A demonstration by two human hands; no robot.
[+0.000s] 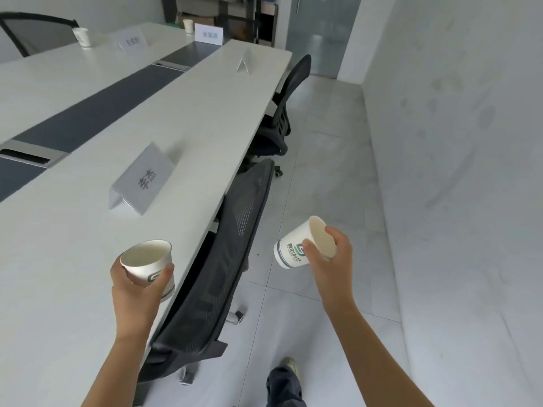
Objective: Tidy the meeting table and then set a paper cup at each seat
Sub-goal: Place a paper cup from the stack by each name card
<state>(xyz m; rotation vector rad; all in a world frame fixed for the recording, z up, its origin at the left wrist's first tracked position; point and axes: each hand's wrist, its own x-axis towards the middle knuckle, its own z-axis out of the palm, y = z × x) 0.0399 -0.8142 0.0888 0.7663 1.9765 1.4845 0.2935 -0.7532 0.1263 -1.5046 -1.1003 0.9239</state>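
My left hand (138, 289) grips a white paper cup (148, 264) upright over the near edge of the long white meeting table (73, 289). My right hand (332, 259) holds a second paper cup (293, 251) with a green logo, tilted on its side over the floor, thumb across its wall and fingers at the rim. Two more paper cups stand far off: one (81, 37) at the far left seat, another (188, 25) at the far end. A folded name card (144, 179) stands on the table ahead of my left hand.
A black mesh chair (217, 259) is pushed against the table edge between my hands; another chair (282, 113) stands farther along. More name cards (132, 42) (208, 34) (243, 65) stand on the table. A dark strip (97, 110) runs down its middle. A white wall (455, 142) is at right.
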